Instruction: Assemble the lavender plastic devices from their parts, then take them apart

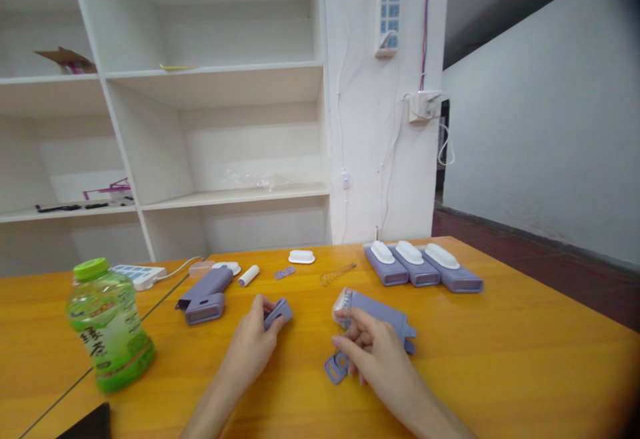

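Note:
My left hand (256, 332) is closed round a small purple plastic part (280, 313), pinched between thumb and fingers just above the table. My right hand (377, 359) has its thumb and index finger drawn together; what they hold, if anything, is too small to tell. Beside its fingers lies a flat purple plate with cut-outs (336, 368), partly hidden by the hand. Behind it rests a purple housing (383, 312) with a clear piece (343, 302) and coils like a spring at its left end. A loose metal spring (337, 275) lies farther back.
Three purple housings with white caps (410, 262) stand at the back right. More purple housings (207, 295), a white cylinder (249, 275), a small purple plate (285, 272) and a white cap (301, 257) lie left of centre. A green-capped bottle (110, 332) and a power strip (140, 276) stand left.

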### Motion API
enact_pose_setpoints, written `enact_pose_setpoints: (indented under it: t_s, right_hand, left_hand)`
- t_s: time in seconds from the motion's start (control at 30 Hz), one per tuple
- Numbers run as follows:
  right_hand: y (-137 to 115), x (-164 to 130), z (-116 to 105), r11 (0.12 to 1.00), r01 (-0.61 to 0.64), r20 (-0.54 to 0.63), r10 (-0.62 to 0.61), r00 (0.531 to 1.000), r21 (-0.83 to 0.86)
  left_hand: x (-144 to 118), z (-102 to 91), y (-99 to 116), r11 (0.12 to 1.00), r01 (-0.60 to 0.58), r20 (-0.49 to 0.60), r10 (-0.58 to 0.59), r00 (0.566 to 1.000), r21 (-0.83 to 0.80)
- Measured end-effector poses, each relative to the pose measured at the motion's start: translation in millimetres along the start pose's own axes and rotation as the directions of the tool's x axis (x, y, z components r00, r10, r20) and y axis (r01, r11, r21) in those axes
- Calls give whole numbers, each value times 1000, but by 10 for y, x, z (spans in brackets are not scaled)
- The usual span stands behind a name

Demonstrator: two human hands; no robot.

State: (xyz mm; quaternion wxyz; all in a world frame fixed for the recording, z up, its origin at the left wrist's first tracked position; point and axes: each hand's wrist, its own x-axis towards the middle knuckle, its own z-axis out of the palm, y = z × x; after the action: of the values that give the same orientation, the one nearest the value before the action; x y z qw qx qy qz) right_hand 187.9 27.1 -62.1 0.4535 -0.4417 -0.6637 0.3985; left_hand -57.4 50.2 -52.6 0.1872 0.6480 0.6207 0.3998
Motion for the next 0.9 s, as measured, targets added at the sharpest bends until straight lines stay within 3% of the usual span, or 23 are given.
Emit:
enact_pose_setpoints:
  t_s: [0.1, 0.17, 0.3, 0.4, 0.47, 0.6, 0.9]
  right_hand:
    - [-52, -13, -2, 997, 27, -9, -28, 1000, -71]
    - [-114, -35, 0, 988, 79, -13, -81, 997, -132]
    - [-249, -123, 47, 946, 202, 49, -196, 979, -254]
    - [-320, -198, 106, 903, 280, 112, -257, 960, -326]
    - [-350, -230, 138, 891, 297, 131, -268, 955, -344]
    - [-370, -243, 174, 908, 279, 86, -265, 960, -312]
    - [-380, -216, 194, 950, 176, 118, -150, 982, -256]
  left_hand:
    - [-46, 55, 166, 976, -71, 3, 73, 997, -205]
    - [-57, 66, 297, 903, -63, 3, 71, 997, -425]
    - [-84, 70, 509, 622, 140, 103, -95, 990, -770]
    - [-142, 100, 602, 428, 214, 177, -125, 976, -878]
    - [-182, 127, 636, 349, 230, 197, -128, 972, -909]
    - [-211, 157, 650, 318, 246, 210, -142, 967, -916]
    - [-184, 135, 629, 398, 224, 175, -156, 972, -890]
